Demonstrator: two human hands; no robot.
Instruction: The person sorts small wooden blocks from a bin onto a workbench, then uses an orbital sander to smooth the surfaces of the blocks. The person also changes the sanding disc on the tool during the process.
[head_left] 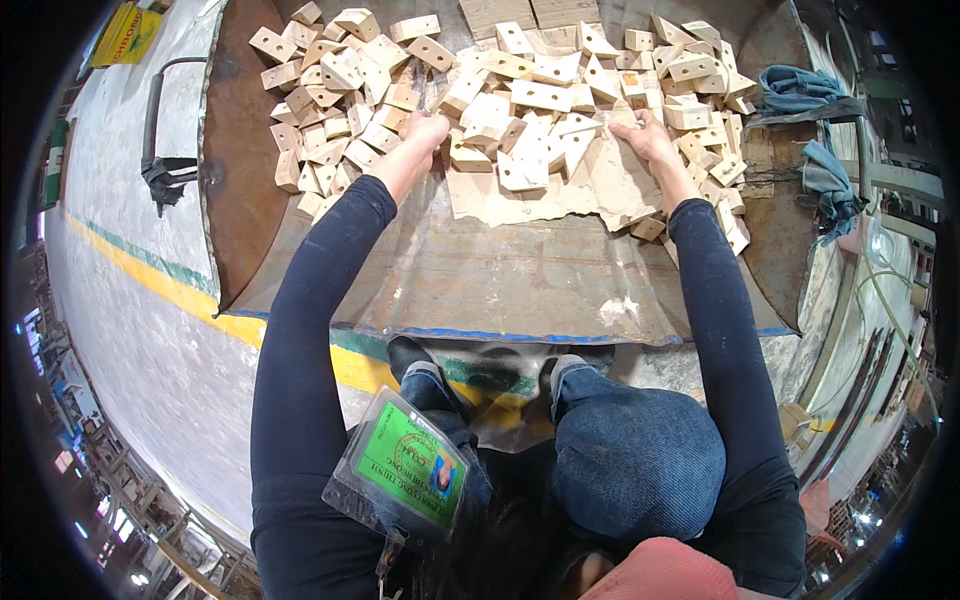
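Note:
A torn sheet of brown cardboard (618,183) lies in a rusty metal bin (530,275), with a pile of wooden corner blocks (541,95) on top of it. The blocks are pale, many triangular or slanted, with drilled holes. My left hand (426,132) is closed at the cardboard's left edge, its fingertips partly hidden. Across from it, my right hand (648,138) grips the right edge between thumb and fingers. Loose blocks (335,85) lie beyond my left hand, and more blocks (705,95) lie beside my right.
A bent metal handle (155,125) sticks out at the bin's left side. Blue cloths (800,92) are wrapped around the right handle. The bin's blue front lip (520,336) is just ahead of my feet. A green badge (412,465) hangs over my lap.

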